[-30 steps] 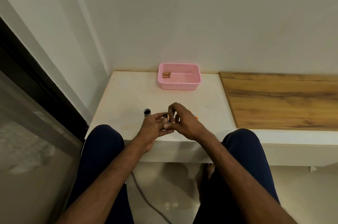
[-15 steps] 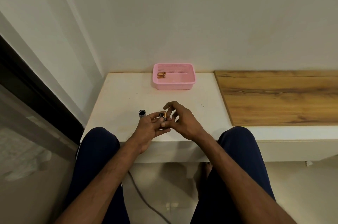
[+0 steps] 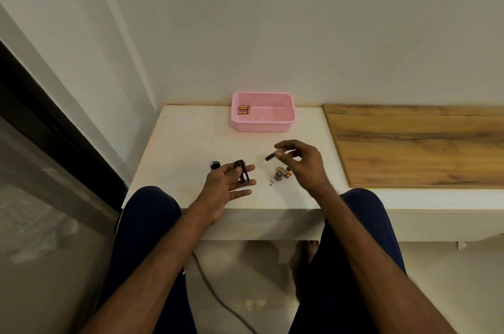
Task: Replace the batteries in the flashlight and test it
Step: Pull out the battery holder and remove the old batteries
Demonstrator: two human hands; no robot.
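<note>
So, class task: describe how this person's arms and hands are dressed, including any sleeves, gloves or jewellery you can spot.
Both forearms are bare, with no sleeves in view. The left hand and right hand wear no gloves, and no rings, watch or bracelet show. Dark navy trousers cover the legs.

Table point(image 3: 191, 142): bare between basket point(image 3: 263, 126) and hands. Obstacles: cap point(image 3: 215, 165) left of left hand point(image 3: 226, 186); small parts point(image 3: 282, 173) under right hand point(image 3: 302, 164). Basket against wall.

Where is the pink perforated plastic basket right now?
In the head view, the pink perforated plastic basket sits at the back of the white table, against the wall, beyond both hands.
</note>
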